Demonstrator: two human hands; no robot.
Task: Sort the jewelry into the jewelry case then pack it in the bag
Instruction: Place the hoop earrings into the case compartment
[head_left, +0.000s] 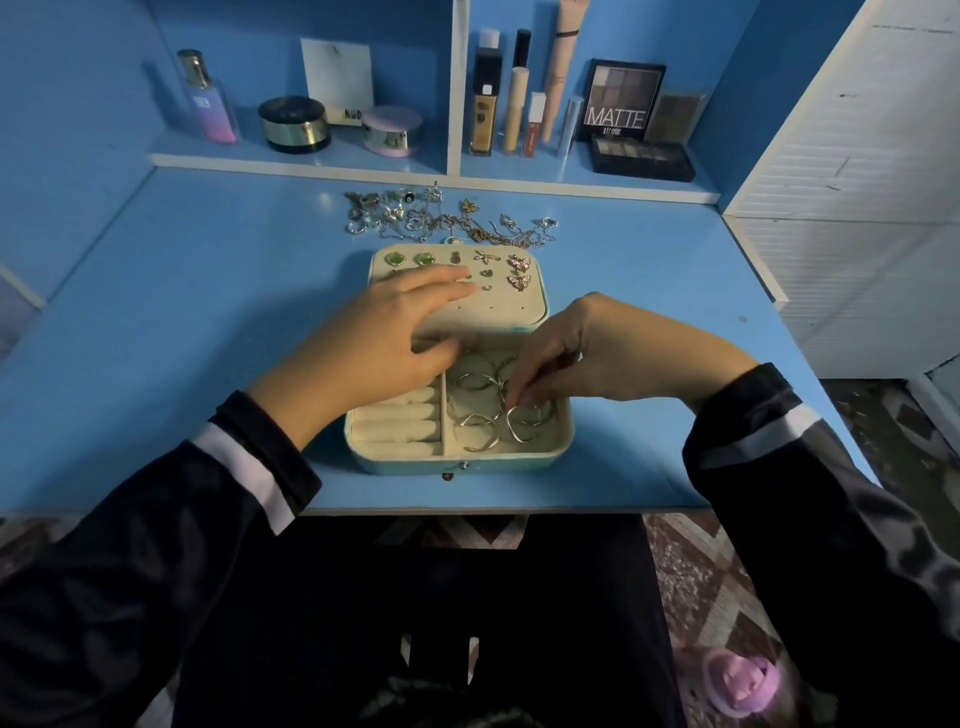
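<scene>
Under the right hand (597, 358), bangles (480, 421) partly out of sight.

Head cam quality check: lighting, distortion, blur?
Head view: dim, blue-tinted light, no harsh glare; wide-angle bends the desk edges; left hand slightly motion-blurred over the jewelry case; bangles pinched by the right hand are legible; the loose jewelry pile is soft, detail lost.
</scene>
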